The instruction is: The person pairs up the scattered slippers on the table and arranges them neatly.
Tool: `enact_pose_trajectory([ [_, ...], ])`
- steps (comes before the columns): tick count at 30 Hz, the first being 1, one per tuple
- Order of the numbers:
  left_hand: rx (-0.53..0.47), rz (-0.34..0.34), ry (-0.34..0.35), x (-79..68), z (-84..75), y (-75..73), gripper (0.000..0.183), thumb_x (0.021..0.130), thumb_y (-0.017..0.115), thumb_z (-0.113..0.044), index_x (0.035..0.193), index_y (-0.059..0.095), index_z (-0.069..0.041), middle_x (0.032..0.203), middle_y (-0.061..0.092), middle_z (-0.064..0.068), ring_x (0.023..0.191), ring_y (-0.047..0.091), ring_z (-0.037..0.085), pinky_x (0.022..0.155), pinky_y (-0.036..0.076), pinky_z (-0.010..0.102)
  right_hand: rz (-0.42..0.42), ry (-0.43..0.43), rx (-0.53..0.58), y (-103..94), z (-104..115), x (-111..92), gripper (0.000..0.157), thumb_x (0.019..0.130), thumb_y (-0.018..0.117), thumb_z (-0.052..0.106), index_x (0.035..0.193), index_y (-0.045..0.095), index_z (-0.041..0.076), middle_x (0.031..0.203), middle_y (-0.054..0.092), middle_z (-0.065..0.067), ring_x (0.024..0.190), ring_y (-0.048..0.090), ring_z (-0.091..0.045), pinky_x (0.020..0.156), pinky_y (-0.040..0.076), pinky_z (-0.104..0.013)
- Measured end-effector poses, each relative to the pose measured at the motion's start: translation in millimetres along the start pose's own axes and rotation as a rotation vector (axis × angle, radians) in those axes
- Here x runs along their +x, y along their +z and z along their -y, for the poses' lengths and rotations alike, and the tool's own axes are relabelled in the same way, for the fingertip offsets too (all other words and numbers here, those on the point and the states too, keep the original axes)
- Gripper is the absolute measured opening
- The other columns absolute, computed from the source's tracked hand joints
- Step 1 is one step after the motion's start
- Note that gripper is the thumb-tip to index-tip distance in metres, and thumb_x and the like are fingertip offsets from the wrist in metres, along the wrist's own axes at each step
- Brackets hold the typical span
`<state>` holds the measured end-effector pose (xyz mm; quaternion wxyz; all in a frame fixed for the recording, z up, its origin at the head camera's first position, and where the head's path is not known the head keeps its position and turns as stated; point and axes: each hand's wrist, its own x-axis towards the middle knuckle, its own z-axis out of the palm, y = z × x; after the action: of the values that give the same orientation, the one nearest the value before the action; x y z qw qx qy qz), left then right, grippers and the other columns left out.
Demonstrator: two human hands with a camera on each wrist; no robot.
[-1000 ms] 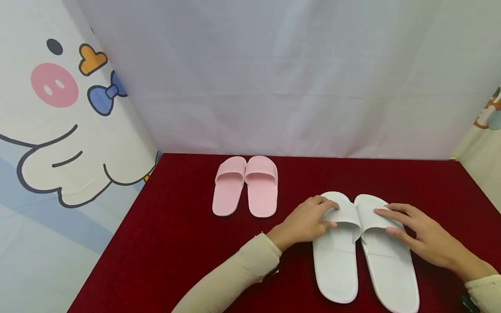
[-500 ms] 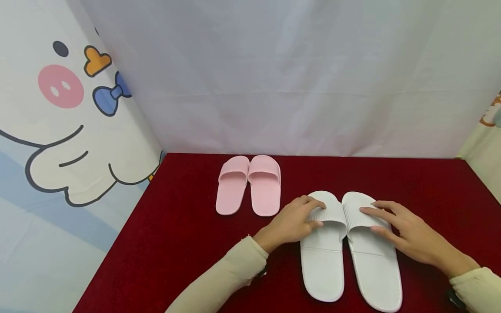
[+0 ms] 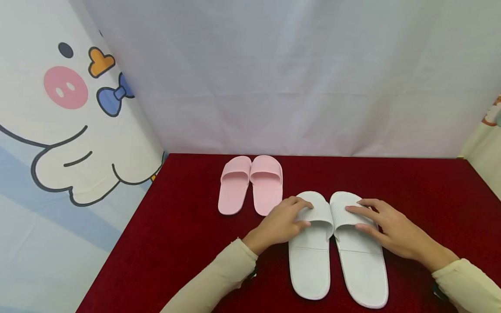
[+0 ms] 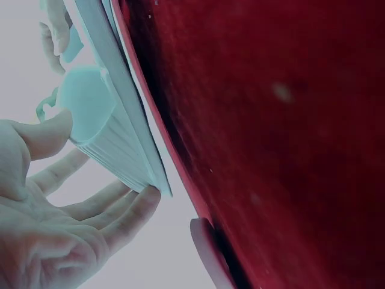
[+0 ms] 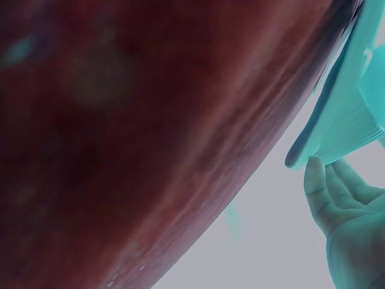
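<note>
A pair of white slippers lies side by side on the red cloth in the head view, toes away from me and straps touching. My left hand (image 3: 279, 221) holds the left white slipper (image 3: 310, 269) by the outer side of its ribbed strap. In the left wrist view the thumb (image 4: 51, 135) is by the strap's opening, with the fingers along its side. My right hand (image 3: 395, 230) holds the right white slipper (image 3: 363, 274) likewise, forefinger on top of the strap. Only part of this grip shows in the right wrist view, where fingertips touch the slipper's edge (image 5: 328, 129).
Two pink slippers (image 3: 233, 195) stand farther back, left of the white pair, close to the left hand. Red cloth (image 3: 188, 243) covers the surface. A pale curtain (image 3: 305, 78) rises behind it, and a cartoon-printed sheet (image 3: 47, 121) hangs at the left.
Both hands and the white slippers have moved left together, nearer the pink pair. The background has drifted slightly to the right in the head view.
</note>
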<state>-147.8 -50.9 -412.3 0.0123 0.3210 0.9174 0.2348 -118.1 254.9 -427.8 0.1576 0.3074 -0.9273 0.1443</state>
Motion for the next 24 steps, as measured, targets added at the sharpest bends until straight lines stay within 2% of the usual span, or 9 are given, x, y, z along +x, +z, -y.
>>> enact_pose_trajectory([
  [13,-0.031,-0.003,-0.027,-11.9,12.0,-9.1,0.037,0.094,0.069,-0.024,0.129,0.061,-0.016,0.134,0.06,0.007,0.127,0.056,0.021,0.108,0.045,0.036,-0.012,-0.033,0.025,8.6,10.4,16.3,0.051,0.085,0.078,0.024,0.133,0.062,0.03,0.123,0.06,-0.005,0.112,0.057,-0.022,0.082,0.052,-0.044],
  [19,-0.035,-0.001,-0.032,-10.7,15.3,-9.9,0.038,0.093,0.07,-0.023,0.129,0.061,-0.016,0.135,0.059,0.008,0.127,0.056,0.023,0.108,0.045,0.038,-0.018,-0.043,0.025,9.4,10.0,19.3,0.052,0.085,0.078,0.024,0.133,0.062,0.029,0.124,0.06,-0.007,0.112,0.057,-0.024,0.081,0.053,-0.045],
  [24,-0.016,0.005,-0.027,-2.9,16.7,-8.9,0.039,0.093,0.07,-0.024,0.13,0.061,-0.016,0.135,0.059,0.008,0.128,0.055,0.022,0.109,0.044,0.037,0.002,-0.034,0.029,7.5,5.4,20.9,0.05,0.086,0.077,0.026,0.134,0.061,0.028,0.125,0.06,-0.008,0.113,0.057,-0.025,0.083,0.052,-0.046],
])
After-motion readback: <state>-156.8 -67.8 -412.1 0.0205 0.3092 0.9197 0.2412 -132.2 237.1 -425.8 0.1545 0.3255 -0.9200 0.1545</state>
